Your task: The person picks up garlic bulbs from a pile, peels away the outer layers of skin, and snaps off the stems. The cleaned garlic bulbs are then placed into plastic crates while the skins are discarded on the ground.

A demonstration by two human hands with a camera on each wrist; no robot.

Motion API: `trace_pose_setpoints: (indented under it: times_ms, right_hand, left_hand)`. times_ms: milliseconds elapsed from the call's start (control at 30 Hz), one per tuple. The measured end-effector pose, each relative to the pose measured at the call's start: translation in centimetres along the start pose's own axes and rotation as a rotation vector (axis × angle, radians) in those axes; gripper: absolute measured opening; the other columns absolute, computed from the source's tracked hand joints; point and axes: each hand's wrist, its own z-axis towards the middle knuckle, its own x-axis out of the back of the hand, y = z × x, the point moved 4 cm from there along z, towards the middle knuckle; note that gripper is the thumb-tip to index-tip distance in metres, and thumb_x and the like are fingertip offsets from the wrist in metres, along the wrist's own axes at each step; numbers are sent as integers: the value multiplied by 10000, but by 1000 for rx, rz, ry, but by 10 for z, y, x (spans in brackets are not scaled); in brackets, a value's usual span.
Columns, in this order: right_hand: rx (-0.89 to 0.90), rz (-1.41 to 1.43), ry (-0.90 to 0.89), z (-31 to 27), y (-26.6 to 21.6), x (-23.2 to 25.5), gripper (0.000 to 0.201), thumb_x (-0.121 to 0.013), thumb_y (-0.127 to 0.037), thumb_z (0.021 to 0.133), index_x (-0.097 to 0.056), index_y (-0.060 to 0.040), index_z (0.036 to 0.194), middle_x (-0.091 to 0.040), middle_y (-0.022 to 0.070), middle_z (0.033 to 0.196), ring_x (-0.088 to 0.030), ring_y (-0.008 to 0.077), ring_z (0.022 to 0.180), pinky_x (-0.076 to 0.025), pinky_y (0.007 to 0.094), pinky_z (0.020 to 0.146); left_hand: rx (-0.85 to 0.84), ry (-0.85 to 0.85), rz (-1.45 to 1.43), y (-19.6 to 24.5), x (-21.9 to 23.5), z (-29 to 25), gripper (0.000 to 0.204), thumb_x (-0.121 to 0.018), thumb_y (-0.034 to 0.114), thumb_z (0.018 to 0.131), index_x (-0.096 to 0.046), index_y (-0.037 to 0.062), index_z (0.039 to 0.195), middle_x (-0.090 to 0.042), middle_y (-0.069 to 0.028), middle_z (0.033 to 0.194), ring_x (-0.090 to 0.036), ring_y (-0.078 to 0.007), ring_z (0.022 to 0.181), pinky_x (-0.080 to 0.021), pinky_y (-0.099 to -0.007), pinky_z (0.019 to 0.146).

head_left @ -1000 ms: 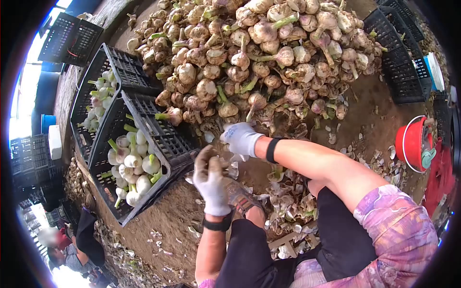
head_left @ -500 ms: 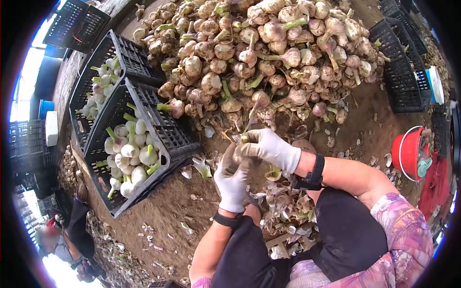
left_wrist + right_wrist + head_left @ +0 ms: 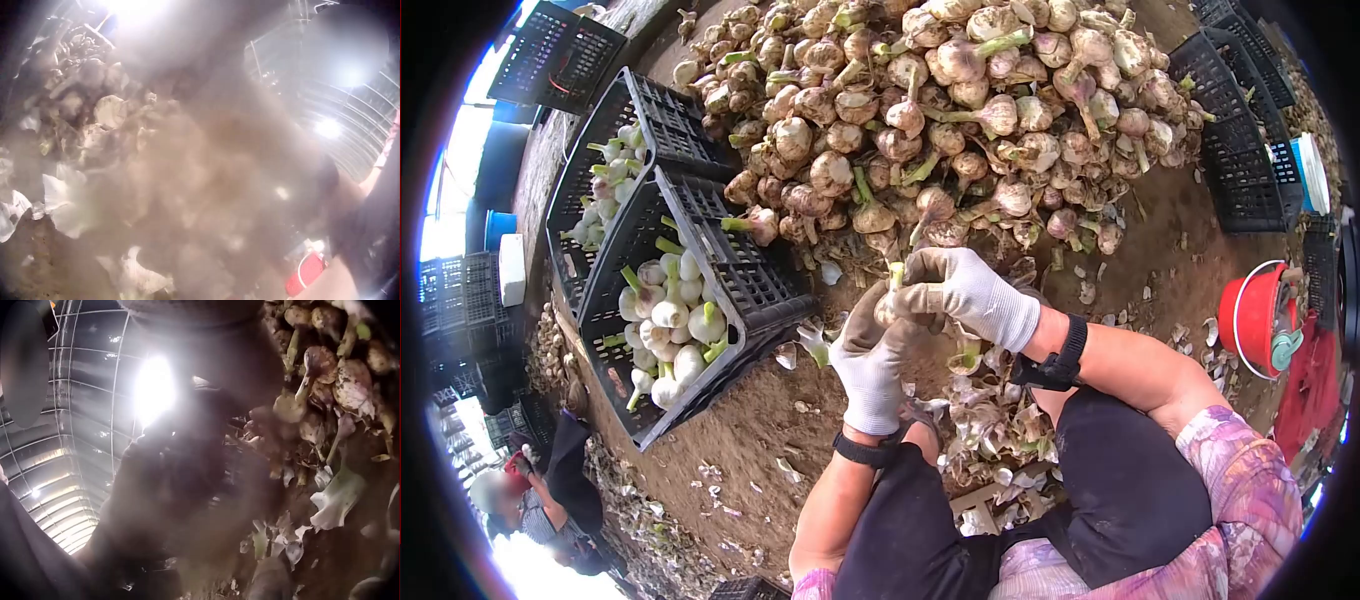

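Garlic bulb (image 3: 887, 305) pinched between both gloved hands, green stem up toward the pile (image 3: 940, 110); right hand (image 3: 960, 290) clasped over it, left hand (image 3: 868, 355) gripping from below.

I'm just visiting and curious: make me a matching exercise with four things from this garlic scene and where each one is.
Things:
1. Garlic bulb with short green stem
2. Peeled white garlic bulbs
3. Red plastic bucket
4. Heap of unpeeled brownish garlic

Places:
A. on the dirt at the far right
B. piled on the ground beyond the hands
C. gripped between the gloved left hand and right hand
D. inside the black plastic crate on the left

Pairs: 1-C, 2-D, 3-A, 4-B
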Motion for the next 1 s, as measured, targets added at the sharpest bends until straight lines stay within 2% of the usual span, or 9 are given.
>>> trace_pose_setpoints:
  times_ms: [67,267,467,600,700,733,833,933,1000]
  right_hand:
    - [12,-8,4,1,-2,0,190,-731,-191,833,-636,-35,887,-622,3,743,-575,64,588,-460,208,518]
    - [-97,272,-132,0,9,8,188,-721,-160,836,-658,-10,931,-656,15,774,-614,72,598,-495,212,535]
    - [-69,-46,-173,-3,-8,6,164,-677,-149,847,-654,-9,929,-665,32,775,-636,107,634,-515,248,576]
    - [336,-644,2,0,-11,-2,223,-637,-166,824,-626,8,963,-662,142,859,-656,234,850,-503,348,751]
    - [509,-857,111,-9,-15,-14,250,-624,-185,827,-621,10,983,-647,178,908,-647,269,881,-498,368,770]
    - [676,-826,156,-3,0,-12,223,-612,-179,856,-621,-2,991,-654,128,836,-656,214,761,-517,335,671]
    - [-122,-171,46,-3,6,-15,197,-602,-182,890,-625,-20,1001,-639,64,780,-628,129,628,-504,273,542]
    - [-123,-172,-2,-3,7,-21,179,-594,-166,906,-614,-23,1011,-626,30,770,-591,74,577,-475,230,490]
    - [-70,-208,-47,-2,6,-27,178,-601,-144,898,-606,-7,1012,-629,33,775,-594,81,601,-481,242,522]
  left_hand:
    - [104,-36,-71,-2,1,-2,590,-750,192,818,-492,-62,1284,-641,-109,1100,-630,-158,945,-519,-281,834]
    - [281,-212,-398,-14,2,-3,701,-767,319,779,-462,-38,1301,-635,-100,1091,-633,-200,968,-524,-322,842]
    - [339,-223,-556,-10,3,-3,704,-703,382,821,-438,-29,1327,-656,-98,1053,-656,-218,863,-525,-335,786]
    - [513,-184,-810,-29,16,-4,608,-539,525,892,-528,17,1226,-652,-106,949,-617,-221,727,-481,-347,646]
    - [599,-138,-790,-26,15,-2,618,-431,608,916,-604,47,1110,-638,-81,823,-574,-186,612,-427,-291,514]
    - [592,-102,-713,-26,18,0,627,-425,618,913,-605,49,1105,-637,-74,810,-574,-180,605,-418,-275,499]
    - [332,33,-272,-3,6,1,550,-472,553,932,-566,49,1131,-618,-31,749,-561,-129,571,-414,-238,467]
    - [-91,107,310,-3,22,7,443,-515,408,968,-495,51,1231,-599,7,797,-558,-80,622,-431,-228,492]
    - [-121,118,230,-12,29,6,442,-494,396,979,-489,46,1250,-601,-4,860,-562,-76,672,-447,-224,529]
